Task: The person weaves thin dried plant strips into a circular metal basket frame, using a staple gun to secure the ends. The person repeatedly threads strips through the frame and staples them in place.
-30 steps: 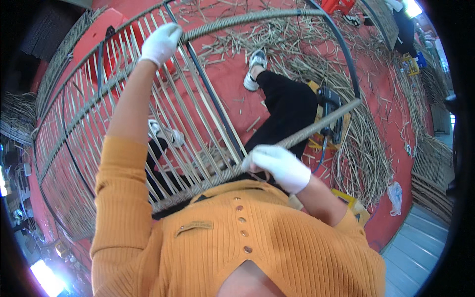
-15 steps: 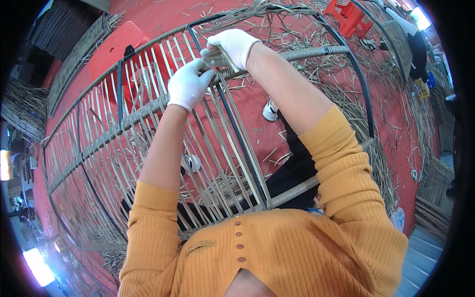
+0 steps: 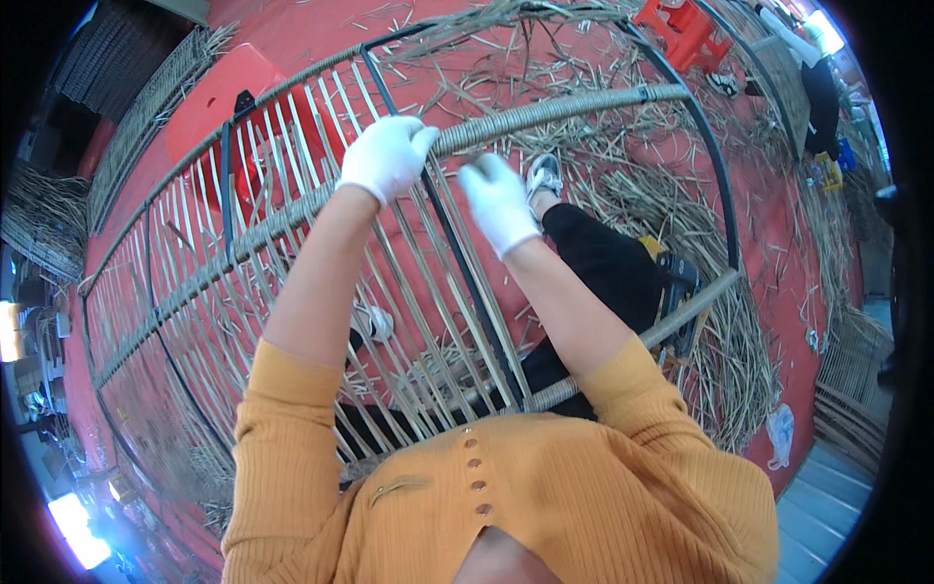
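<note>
I see a large dark metal frame filled with pale cane slats (image 3: 321, 243) tilted across my lap, its lower left corner lost in the dark rim. Its cane-wrapped upper crossbar (image 3: 555, 109) runs between both gloved hands. My left hand (image 3: 386, 156) is clenched around that bar; my right hand (image 3: 498, 201) sits just below it on the slats, grip unclear. Loose straw scraps (image 3: 671, 195) litter the red floor (image 3: 321, 29). A red plastic stool (image 3: 689, 21) is cut off above.
</note>
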